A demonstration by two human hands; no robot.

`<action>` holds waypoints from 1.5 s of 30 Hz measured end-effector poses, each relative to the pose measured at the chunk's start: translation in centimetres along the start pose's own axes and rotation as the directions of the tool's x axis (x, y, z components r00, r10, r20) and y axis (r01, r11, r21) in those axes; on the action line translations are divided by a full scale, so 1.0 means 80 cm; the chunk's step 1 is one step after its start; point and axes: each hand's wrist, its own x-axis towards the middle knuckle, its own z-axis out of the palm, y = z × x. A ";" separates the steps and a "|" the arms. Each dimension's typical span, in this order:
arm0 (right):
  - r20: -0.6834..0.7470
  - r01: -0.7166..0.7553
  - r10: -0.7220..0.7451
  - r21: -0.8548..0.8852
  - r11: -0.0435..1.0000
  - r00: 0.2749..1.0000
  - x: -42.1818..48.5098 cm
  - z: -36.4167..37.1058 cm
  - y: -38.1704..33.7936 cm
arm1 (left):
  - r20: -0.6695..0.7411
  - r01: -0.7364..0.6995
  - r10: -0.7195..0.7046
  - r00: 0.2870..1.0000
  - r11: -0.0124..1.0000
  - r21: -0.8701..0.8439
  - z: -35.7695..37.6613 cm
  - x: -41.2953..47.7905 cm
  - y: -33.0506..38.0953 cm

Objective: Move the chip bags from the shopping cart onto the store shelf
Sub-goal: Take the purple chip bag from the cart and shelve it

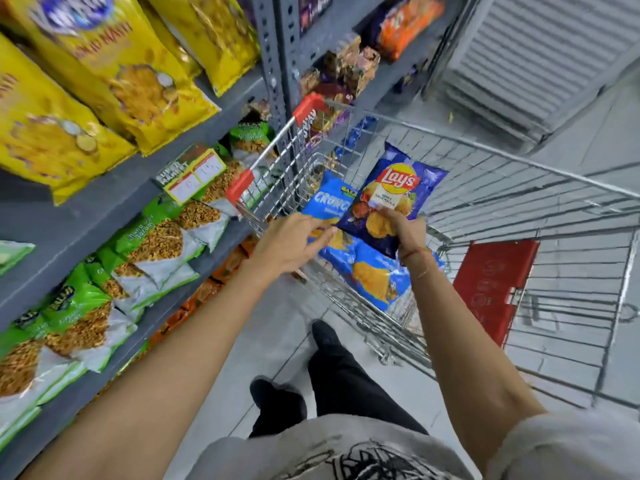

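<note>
My right hand (407,233) grips a dark blue Lay's chip bag (394,192) by its lower edge and holds it upright above the wire shopping cart (502,188). Light blue chip bags (367,271) lie in the cart's near corner under it. My left hand (294,244) reaches over the cart's rim with fingers apart, its fingertips touching the upper light blue bag (325,202). The grey store shelf (114,202) runs along the left.
Yellow snack bags (114,64) fill the upper shelf and green-and-white bags (149,251) the middle one, with a price tag (194,174) on the shelf edge. Orange packs sit lower. The cart's red child-seat flap (491,285) is at right. My feet stand on the grey floor.
</note>
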 end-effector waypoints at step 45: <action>0.860 0.386 -0.466 0.510 0.768 -0.208 -0.777 0.579 -0.226 | -0.934 0.913 -0.326 0.145 0.409 -0.001 -0.500 -0.580 -0.110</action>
